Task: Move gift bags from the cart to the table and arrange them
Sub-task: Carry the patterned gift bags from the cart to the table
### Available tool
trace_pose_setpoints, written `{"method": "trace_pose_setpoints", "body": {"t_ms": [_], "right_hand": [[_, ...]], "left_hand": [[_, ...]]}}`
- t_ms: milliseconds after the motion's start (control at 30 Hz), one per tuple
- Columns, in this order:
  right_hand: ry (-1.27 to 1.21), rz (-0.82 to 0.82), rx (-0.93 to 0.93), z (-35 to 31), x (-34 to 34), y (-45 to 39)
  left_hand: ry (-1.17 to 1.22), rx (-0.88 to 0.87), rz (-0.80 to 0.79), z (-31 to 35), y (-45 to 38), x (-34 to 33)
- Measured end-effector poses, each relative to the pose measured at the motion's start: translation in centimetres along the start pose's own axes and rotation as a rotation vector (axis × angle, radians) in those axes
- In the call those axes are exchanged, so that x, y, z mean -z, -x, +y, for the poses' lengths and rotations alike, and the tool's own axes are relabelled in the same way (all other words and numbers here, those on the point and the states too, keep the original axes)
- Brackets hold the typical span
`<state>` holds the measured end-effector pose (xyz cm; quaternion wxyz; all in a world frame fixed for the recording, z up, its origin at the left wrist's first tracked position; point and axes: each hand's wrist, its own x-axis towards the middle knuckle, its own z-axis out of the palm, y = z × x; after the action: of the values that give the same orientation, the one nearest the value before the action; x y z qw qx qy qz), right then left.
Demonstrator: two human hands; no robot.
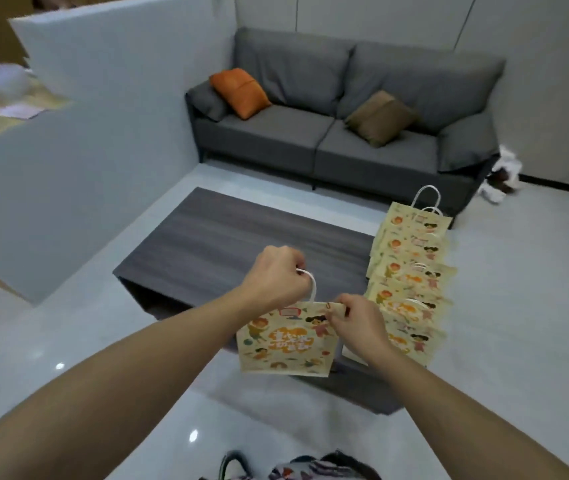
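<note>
A cream paper gift bag (285, 341) with cartoon children and orange lettering hangs in the air over the near edge of the dark wooden coffee table (227, 244). My left hand (276, 275) grips its white rope handle from above. My right hand (355, 323) pinches the bag's upper right corner. A row of several matching gift bags (411, 271) stands upright along the table's right side, one behind the other, reaching from near my right hand to the far edge. No cart shows in view.
A grey sofa (338, 133) with an orange cushion (240, 91) and a brown cushion (380, 117) stands behind the table. A white partition wall (79, 140) runs along the left. Glossy pale floor surrounds the table. White and brown items (501, 174) lie by the sofa's right end.
</note>
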<state>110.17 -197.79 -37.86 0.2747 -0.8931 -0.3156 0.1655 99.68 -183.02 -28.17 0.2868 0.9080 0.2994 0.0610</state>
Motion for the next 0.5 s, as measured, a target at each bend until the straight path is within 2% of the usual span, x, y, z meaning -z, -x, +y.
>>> {"method": "trace_pose_setpoints", "body": {"t_ms": [267, 500], "right_hand": [[-0.016, 0.12, -0.098, -0.8, 1.8, -7.8], [-0.037, 0.093, -0.149, 1.9, 2.0, -18.9]], "left_hand": [[0.012, -0.209, -0.097, 0.2, -11.0, 1.3], [0.0, -0.2, -0.154, 0.5, -23.2, -1.1]]}}
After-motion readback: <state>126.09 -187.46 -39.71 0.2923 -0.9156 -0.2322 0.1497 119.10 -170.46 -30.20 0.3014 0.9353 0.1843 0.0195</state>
